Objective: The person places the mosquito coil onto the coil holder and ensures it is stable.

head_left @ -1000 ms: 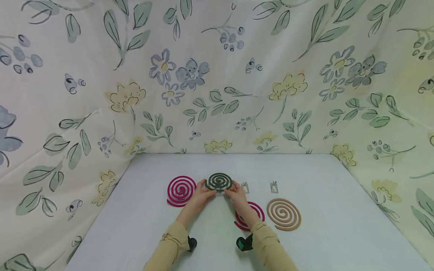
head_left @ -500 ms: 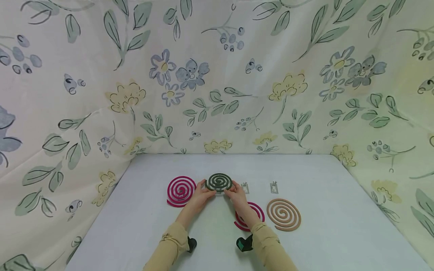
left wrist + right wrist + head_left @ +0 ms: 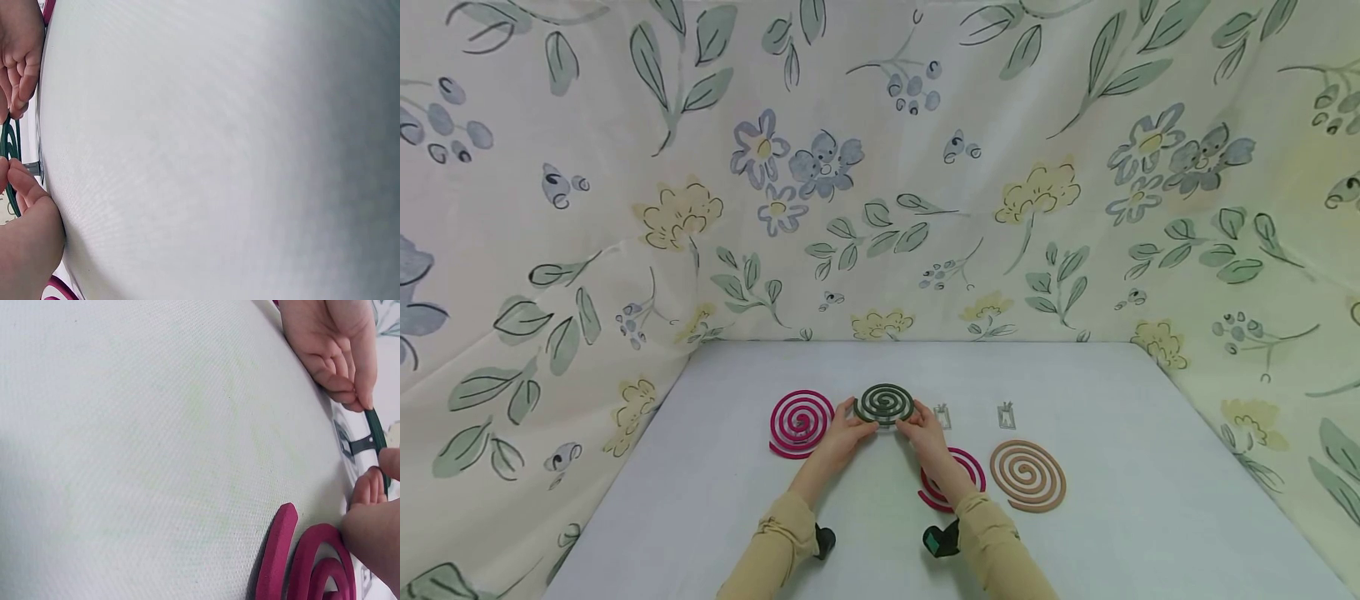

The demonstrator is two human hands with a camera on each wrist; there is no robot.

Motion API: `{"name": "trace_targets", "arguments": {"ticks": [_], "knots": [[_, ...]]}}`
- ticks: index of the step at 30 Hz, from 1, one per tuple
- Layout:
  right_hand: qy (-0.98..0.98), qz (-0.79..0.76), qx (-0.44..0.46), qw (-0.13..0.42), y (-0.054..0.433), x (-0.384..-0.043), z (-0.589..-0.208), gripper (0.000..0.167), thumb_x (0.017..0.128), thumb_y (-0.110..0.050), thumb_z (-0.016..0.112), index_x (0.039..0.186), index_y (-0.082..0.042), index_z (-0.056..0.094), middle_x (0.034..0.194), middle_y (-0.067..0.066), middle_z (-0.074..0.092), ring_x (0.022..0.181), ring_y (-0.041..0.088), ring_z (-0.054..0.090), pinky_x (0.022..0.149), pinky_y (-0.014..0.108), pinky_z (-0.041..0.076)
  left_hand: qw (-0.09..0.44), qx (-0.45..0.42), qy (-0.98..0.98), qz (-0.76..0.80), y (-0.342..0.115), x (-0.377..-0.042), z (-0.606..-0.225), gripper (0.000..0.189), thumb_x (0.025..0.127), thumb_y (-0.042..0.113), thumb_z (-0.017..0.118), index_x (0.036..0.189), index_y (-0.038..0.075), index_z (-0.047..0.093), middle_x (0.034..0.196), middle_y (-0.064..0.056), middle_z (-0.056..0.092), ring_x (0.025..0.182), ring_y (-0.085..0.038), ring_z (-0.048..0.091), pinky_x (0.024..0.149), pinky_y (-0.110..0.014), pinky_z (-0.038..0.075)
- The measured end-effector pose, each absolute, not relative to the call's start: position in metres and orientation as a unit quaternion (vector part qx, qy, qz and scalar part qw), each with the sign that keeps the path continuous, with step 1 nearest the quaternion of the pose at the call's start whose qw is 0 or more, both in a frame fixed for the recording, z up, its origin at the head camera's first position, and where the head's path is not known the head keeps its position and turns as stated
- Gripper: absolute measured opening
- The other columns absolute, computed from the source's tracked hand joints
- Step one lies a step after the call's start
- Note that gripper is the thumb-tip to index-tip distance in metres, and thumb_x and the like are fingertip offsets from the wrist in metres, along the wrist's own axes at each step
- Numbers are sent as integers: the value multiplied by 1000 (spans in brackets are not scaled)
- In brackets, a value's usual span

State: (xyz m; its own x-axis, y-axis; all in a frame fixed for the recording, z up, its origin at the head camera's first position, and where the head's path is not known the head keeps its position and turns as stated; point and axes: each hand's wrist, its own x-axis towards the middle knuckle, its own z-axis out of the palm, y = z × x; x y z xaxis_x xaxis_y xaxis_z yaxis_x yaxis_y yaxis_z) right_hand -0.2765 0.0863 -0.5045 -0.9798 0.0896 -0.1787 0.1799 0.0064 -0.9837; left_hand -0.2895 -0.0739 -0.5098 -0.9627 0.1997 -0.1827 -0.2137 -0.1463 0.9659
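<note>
Both hands hold a dark green mosquito coil (image 3: 886, 401) level, close over the table, near the middle in the head view. My left hand (image 3: 850, 431) pinches its left edge between thumb and fingers. On the opposite edge, my right hand (image 3: 923, 431) pinches it the same way. A small metal stand (image 3: 362, 445) shows under the coil in the right wrist view, reaching down toward the tabletop. Left of the hands lies a magenta mosquito coil (image 3: 802, 422) with a stand showing at its centre. A second magenta coil (image 3: 275, 556) lies partly hidden beneath the right forearm.
A tan mosquito coil (image 3: 1026, 475) lies on the white table (image 3: 1150, 500) to the right. Two flat metal stands (image 3: 1006, 415) lie behind it and beside my right hand. Floral cloth (image 3: 880, 250) hangs behind and along the sides. Black wrist devices (image 3: 942, 540) sit under both cuffs.
</note>
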Motion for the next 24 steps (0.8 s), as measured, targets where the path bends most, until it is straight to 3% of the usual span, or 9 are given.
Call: {"name": "trace_targets", "arguments": {"ticks": [10,24], "knots": [[711,-696,95,36,87,-276,-505,63,90,-6,60,144,5,29,85,0,42,80,12,41,68,22,36,126,-2,635,762,-73,-291,-513,77,89,-4,57,146,-4,5,136,-39,40,102,-13,58,90,-24,48],[710,-697,97,35,87,-277,-506,63,90,-7,60,144,4,30,85,0,43,80,12,41,68,21,36,129,10,626,769,-73,-288,-510,77,91,-5,54,146,-4,1,134,-40,40,91,-7,58,82,-19,47]]}}
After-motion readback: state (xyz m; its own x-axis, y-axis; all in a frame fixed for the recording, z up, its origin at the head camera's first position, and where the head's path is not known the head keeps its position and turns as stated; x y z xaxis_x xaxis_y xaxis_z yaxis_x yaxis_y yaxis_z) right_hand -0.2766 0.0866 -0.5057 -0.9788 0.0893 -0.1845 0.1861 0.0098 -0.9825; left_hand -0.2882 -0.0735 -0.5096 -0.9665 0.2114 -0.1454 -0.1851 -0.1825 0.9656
